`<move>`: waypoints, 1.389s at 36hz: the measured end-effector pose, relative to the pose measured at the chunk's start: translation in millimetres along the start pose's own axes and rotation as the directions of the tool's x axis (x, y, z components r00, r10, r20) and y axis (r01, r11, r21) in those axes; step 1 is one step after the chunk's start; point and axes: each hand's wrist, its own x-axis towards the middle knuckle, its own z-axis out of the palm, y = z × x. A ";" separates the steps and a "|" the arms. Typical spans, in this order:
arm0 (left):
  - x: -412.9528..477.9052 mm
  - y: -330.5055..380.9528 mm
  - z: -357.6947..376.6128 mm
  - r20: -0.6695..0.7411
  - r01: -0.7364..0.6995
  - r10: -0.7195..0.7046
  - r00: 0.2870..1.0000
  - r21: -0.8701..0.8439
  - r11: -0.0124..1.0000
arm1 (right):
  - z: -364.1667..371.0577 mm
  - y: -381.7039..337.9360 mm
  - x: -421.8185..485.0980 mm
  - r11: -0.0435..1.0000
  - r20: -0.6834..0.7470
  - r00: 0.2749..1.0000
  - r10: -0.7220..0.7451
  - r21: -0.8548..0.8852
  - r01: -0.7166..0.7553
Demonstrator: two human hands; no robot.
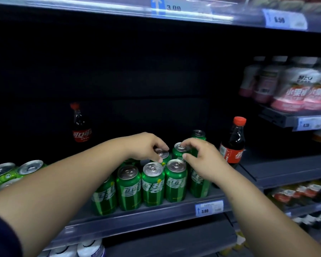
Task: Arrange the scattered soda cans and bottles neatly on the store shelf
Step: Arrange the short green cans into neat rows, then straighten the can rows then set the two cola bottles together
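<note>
Dark grey metal shelf (156,217), lower centre, carries upright green aluminium soda cans (152,184). Left hand (146,145) pinches one second-row can's rim; right hand (202,156) pinches its neighbour's. Risk: nudged cans toppling the front row.

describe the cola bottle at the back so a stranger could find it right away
Start at the cluster of green cans at the shelf's front edge, then look left and deep into the dark back. A lone cola bottle stands there, upright, red-capped, apart from everything. The other cola bottle stands nearer the front, right of the cans.
</note>
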 end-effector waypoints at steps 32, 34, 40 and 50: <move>12.8 -19.7 -8.1 -0.004 0.061 -0.061 0.998 0.102 0.993 | 6.5 8.8 71.5 0.971 0.411 0.906 0.098 -0.240 0.004; 11.4 -18.4 -7.6 -0.001 0.059 -0.059 0.998 0.131 0.990 | 5.9 7.1 71.7 0.969 0.440 0.894 0.088 -0.246 0.025; 5.3 -16.8 -9.8 0.026 0.068 -0.074 0.997 0.165 0.984 | 3.3 2.0 70.4 0.978 0.466 0.881 0.082 -0.210 0.020; -12.3 -15.4 -8.1 0.003 0.058 -0.059 0.998 0.134 0.989 | 7.1 -2.5 57.0 0.987 0.454 0.888 0.068 -0.162 0.007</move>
